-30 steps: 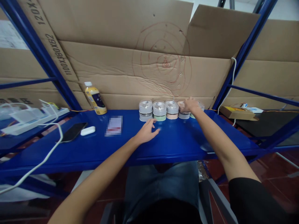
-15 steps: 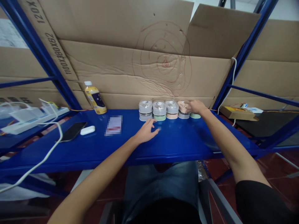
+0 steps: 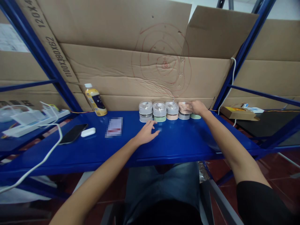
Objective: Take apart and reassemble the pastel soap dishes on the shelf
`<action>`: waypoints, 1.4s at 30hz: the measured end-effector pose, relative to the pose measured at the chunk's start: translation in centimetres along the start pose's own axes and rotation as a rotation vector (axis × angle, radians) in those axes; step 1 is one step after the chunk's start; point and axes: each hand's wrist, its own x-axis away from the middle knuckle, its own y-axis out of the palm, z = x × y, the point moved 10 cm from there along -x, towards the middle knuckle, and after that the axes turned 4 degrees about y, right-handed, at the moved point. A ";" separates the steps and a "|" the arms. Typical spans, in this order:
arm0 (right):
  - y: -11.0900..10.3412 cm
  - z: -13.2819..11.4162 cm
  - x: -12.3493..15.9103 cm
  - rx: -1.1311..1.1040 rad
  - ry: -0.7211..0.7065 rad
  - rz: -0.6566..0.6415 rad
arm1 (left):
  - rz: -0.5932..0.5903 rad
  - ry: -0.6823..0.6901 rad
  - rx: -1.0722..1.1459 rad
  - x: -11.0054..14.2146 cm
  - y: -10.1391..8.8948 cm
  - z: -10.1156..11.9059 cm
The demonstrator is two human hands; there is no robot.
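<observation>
A row of small containers stands at the back of the blue shelf, with clear rounded lids over coloured bases. The leftmost container (image 3: 145,112) has a grey base, then come a green-based container (image 3: 159,111) and an orange-based container (image 3: 172,110). My left hand (image 3: 147,132) is open just in front of them, fingers apart, holding nothing. Stretched leftward, the fingers of my right hand (image 3: 197,107) lie at the lid of the fourth container (image 3: 184,115), which has a grey base. That hand covers most of the fifth, green-based container (image 3: 195,116); exact finger contact is hard to see.
On the left are a yellow bottle (image 3: 95,100), a blurred-out card (image 3: 114,127), a white case (image 3: 88,132), a dark phone (image 3: 73,134) and a power strip (image 3: 35,123) with cables. Behind rises a cardboard wall (image 3: 112,65); an open carton (image 3: 240,113) lies right.
My right hand has shifted to the right, from above the fourth container to over the fifth, then stayed there. The left hand has stayed in place. The view tilts slightly.
</observation>
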 end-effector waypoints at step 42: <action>-1.2 -8.0 2.3 -0.024 -0.209 0.254 | -0.008 -0.004 0.013 -0.1 0.2 -0.3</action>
